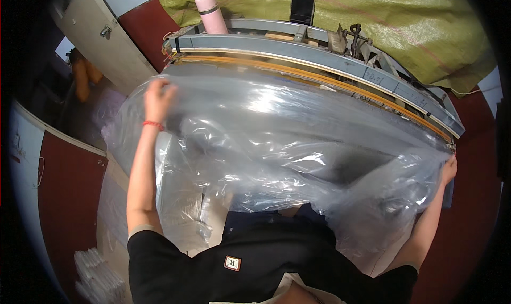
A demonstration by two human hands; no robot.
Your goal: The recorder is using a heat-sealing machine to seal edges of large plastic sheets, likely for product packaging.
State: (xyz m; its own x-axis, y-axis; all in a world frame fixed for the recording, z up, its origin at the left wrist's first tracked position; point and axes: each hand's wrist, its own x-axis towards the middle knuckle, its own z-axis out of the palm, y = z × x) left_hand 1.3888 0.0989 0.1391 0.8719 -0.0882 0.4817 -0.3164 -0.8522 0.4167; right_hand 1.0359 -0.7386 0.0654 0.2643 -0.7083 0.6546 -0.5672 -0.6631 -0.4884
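A large clear plastic sheet [250, 128] spreads in front of me across a long bench-like machine, its near part hanging in folds over my lap. At its far left edge is my left hand [158, 101], with a red band at the wrist. The fingers there are bent and apart, slightly blurred, over the film; I see nothing gripped in them. Out at the right end, my right hand [450, 168] pinches the sheet's edge beside the end of the machine's bar. Some of its fingertips are hidden.
A grey metal bar [319, 62] with an orange strip [298, 70] runs along the far side. Behind it stand a pink bottle [211, 14], a phone [302, 10] and a metal clamp [355, 40]. Stacked clear bags [98, 275] lie at lower left, below a door [101, 35].
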